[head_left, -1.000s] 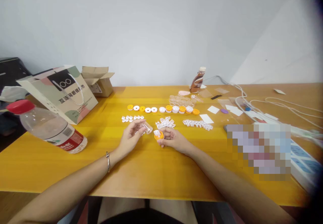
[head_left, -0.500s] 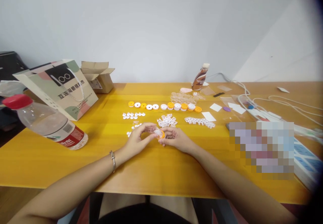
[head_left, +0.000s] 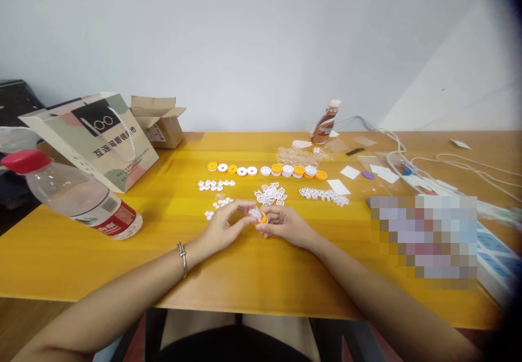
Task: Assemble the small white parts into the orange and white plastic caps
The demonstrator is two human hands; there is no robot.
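My left hand (head_left: 227, 222) pinches a small clear plastic cup (head_left: 255, 213) with whitish parts showing in it. At the cup's right end sits an orange ring-shaped cap (head_left: 263, 218), gripped by the fingers of my right hand (head_left: 289, 225). The two pieces meet between my fingertips, and whether they are joined I cannot tell. Just beyond my hands lies a pile of white openwork pieces (head_left: 271, 194). Small white knobs (head_left: 216, 185) and a few tiny rings (head_left: 219, 195) are beyond my left hand. Farther back runs a row of orange and white round caps (head_left: 276, 169).
Clear cups (head_left: 297, 156) lie behind the caps, and a strip of white pieces (head_left: 324, 196) is at right. A bottle with a red cap (head_left: 85, 199), a paper bag (head_left: 118, 150) and a carton (head_left: 163, 133) stand left. A brown bottle (head_left: 325, 125) and cables (head_left: 393, 150) are back right.
The view has shifted very slightly. Both hands keep their hold on the cup and cap, whose angle between my fingers has changed a little.
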